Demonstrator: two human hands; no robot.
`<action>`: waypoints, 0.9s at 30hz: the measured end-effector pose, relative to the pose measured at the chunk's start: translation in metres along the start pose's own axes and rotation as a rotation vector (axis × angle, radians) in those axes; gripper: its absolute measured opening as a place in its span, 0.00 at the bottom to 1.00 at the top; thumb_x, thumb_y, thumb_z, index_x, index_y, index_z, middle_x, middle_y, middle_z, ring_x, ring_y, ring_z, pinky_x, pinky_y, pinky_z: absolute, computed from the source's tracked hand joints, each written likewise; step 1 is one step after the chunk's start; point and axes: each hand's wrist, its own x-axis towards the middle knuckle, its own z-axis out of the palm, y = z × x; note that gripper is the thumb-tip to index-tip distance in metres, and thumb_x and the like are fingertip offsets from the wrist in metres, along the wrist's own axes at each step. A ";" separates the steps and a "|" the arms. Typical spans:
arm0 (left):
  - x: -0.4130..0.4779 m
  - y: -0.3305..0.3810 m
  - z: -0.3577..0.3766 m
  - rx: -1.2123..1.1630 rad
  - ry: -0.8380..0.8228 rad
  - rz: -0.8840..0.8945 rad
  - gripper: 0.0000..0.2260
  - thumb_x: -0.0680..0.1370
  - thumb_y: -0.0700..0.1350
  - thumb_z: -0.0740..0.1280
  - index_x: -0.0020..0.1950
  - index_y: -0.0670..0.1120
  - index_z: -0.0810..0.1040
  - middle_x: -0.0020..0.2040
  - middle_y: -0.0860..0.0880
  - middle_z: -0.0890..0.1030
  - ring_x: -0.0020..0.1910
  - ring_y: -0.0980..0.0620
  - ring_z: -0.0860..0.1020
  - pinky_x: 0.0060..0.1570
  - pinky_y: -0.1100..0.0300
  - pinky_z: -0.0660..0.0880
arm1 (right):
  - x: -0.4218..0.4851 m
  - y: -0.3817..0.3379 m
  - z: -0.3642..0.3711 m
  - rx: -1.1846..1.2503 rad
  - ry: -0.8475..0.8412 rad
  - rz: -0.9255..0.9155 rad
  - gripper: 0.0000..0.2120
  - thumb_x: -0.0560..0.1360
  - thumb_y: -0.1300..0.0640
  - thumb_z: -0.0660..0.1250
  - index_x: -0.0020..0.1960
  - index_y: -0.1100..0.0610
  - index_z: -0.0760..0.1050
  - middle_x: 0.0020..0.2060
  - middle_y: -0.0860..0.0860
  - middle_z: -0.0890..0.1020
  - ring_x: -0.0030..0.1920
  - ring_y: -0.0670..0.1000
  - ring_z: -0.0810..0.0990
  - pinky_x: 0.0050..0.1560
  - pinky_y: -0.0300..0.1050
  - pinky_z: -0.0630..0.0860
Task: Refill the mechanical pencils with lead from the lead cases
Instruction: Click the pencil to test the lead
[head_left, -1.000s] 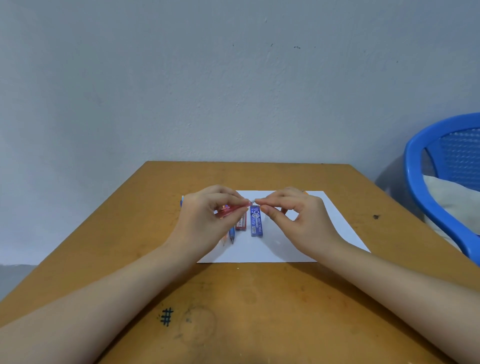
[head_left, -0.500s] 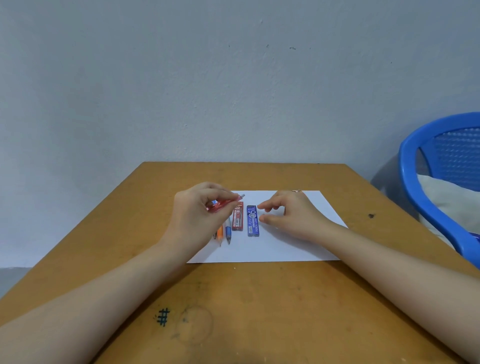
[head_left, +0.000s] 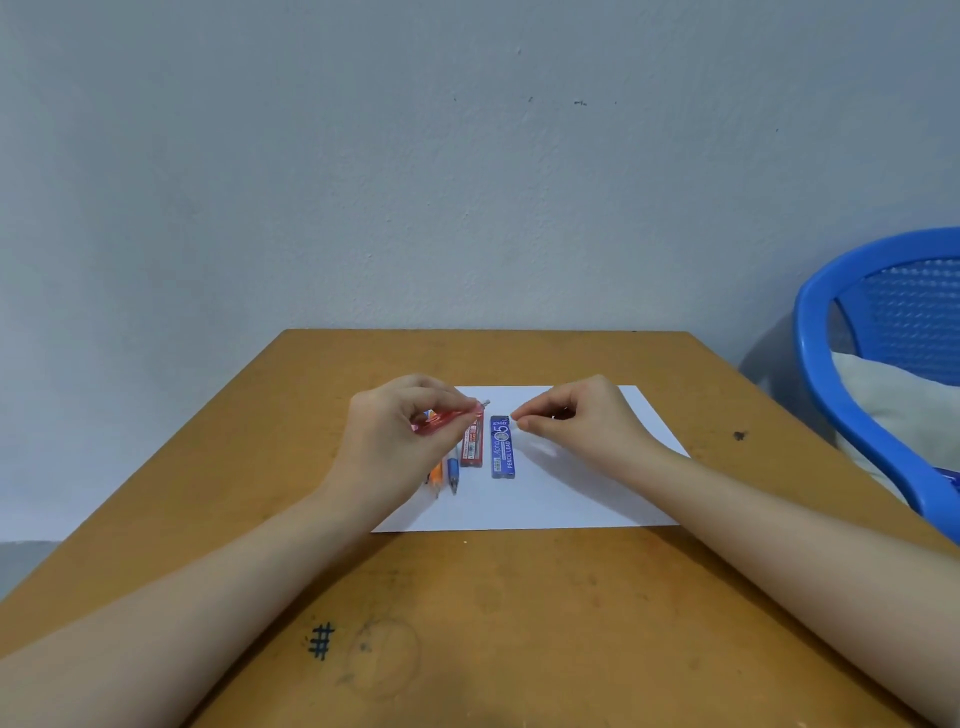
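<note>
The red pencil (head_left: 447, 417) lay pinched between the thumb and fingertips of your left hand (head_left: 400, 436). Its long axis ran sideways, and its metal end poked out toward your right hand (head_left: 576, 426), with a small gap between them. Your right thumb and forefinger were drawn together as if pinching; I could not tell whether they held anything. The blue lead case (head_left: 503, 447) lay just below those fingertips, lengthwise toward you. The red lead case (head_left: 471, 441) lay beside it, nearer your left hand, both on the paper (head_left: 571, 499).
</note>
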 end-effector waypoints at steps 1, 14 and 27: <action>0.000 0.000 0.000 -0.002 -0.001 0.000 0.06 0.70 0.39 0.75 0.45 0.46 0.85 0.42 0.57 0.82 0.45 0.58 0.80 0.40 0.64 0.76 | -0.001 -0.003 -0.001 0.070 0.016 0.005 0.08 0.71 0.57 0.73 0.39 0.44 0.83 0.37 0.42 0.85 0.43 0.43 0.82 0.47 0.40 0.77; -0.001 0.000 0.002 -0.044 -0.041 0.028 0.06 0.70 0.38 0.75 0.44 0.47 0.86 0.42 0.54 0.83 0.42 0.57 0.80 0.39 0.65 0.75 | -0.029 -0.030 -0.004 0.410 0.136 -0.048 0.09 0.70 0.64 0.73 0.38 0.49 0.83 0.37 0.44 0.85 0.41 0.41 0.82 0.45 0.32 0.75; -0.003 0.000 0.002 -0.012 -0.045 0.119 0.05 0.70 0.38 0.75 0.45 0.45 0.86 0.43 0.52 0.83 0.43 0.59 0.80 0.41 0.71 0.73 | -0.037 -0.033 0.001 0.322 0.199 -0.106 0.11 0.71 0.63 0.72 0.39 0.46 0.83 0.38 0.45 0.85 0.44 0.49 0.82 0.51 0.48 0.79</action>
